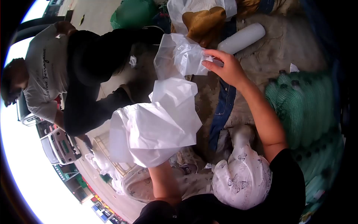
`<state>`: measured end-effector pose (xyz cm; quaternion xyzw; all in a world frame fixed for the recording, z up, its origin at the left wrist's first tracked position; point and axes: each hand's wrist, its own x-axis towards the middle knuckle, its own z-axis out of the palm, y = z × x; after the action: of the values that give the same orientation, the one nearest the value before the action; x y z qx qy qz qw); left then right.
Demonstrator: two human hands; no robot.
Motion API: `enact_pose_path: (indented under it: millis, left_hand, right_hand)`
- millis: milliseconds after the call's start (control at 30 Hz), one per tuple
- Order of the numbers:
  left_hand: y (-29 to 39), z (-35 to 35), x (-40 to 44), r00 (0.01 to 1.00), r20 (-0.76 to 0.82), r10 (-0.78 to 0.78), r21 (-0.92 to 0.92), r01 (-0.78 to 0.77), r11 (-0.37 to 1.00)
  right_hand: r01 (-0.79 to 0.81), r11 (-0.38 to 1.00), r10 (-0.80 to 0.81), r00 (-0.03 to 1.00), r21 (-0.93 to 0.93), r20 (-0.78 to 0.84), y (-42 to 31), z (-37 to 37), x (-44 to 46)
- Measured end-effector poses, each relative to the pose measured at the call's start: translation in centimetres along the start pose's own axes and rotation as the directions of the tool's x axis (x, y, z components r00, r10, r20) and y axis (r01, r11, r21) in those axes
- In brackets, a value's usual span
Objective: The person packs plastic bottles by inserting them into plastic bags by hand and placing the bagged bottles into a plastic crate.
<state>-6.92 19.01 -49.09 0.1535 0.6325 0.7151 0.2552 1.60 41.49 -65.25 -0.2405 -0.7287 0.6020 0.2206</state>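
At the upper middle, my right hand (225, 67) pinches the edge of a thin, translucent plastic bag (182, 56) between thumb and fingers. White plastic sheeting (160, 127) spreads over my left forearm and covers my left hand, so its fingers are hidden. The upper part of this sheeting reaches close to the thin bag. Just beyond my right hand lies a frosted white cylindrical bottle (242, 38) on brown cloth.
Green netted sacks (302, 108) stand at the right. Another person (44, 71) sits at the left. A brown cloth bundle (205, 24) and a green bag (133, 14) lie at the top. A pale wire rack (112, 153) is at lower left, with a parked vehicle (61, 146) beyond.
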Motion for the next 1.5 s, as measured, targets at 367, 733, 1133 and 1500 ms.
enact_pose_path:
  millis: [367, 733, 1133, 1500]
  left_hand:
    - [-2.0, 1.5, -0.1, 0.999, 0.025, -0.042, -0.006, 0.042, 0.999]
    - [-5.7, -2.2, 2.8, 0.979, -0.104, -0.175, -0.234, 0.147, 0.961]
    - [-13.7, -4.7, 2.3, 0.993, -0.047, 0.111, 0.208, -0.099, 0.973]
    - [-13.9, -13.5, 2.1, 0.783, -0.562, -0.266, -0.046, 0.291, 0.956]
  right_hand:
    - [-0.054, 0.849, -0.116, 0.952, 0.526, 0.284, -0.5, 1.9, -1.9]
    - [-0.410, 0.273, -0.009, 0.903, 0.870, 0.429, -1.6, -1.0, -4.9]
    - [-0.606, 0.113, 0.420, 0.747, 0.787, 0.515, 3.1, 2.7, -5.1]
    - [-0.544, 0.762, 0.329, 0.792, 0.351, 0.514, -0.1, 0.0, -6.3]
